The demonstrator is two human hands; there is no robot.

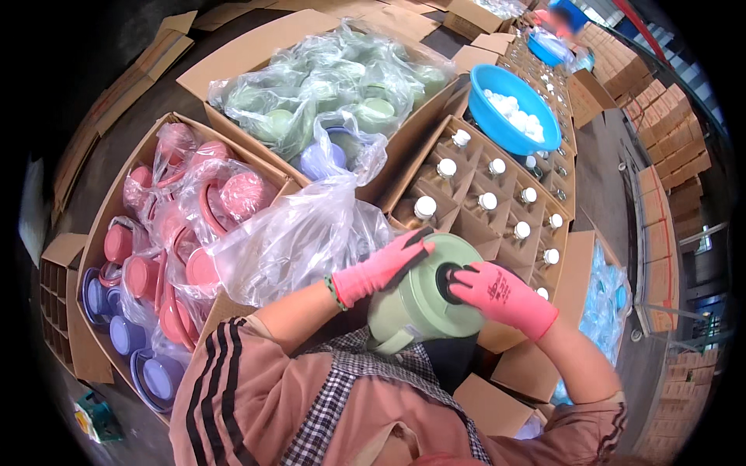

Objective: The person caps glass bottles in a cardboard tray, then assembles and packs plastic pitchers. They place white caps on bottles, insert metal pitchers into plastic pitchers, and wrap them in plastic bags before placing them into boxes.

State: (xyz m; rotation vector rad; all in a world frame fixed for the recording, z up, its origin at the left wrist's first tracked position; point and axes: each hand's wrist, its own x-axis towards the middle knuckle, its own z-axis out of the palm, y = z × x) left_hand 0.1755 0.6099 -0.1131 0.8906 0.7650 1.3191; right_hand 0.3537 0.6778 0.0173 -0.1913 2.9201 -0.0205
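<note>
A pale green insulated jug (400,305) leans in front of my body with its round lid facing up and to the right. My left hand (382,266), in a pink glove with dark fingertips, grips the rim on the jug's left side. My right hand (501,297), gloved the same way, closes its fingertips on the black round cap (446,281) in the lid's middle. A green handle (395,342) shows on the jug's near side. Just left of my left hand, a clear plastic bag (299,245) drapes over the carton edges, with a purple jug (322,158) beside its top.
Ahead stands a carton of bagged green jugs (318,89). On the left, another carton holds pink jugs (241,196) and purple jugs (128,334). A divided carton (404,182) holds white-capped glass bottles. Beyond is a blue basin (486,120) with white caps; a person works far off.
</note>
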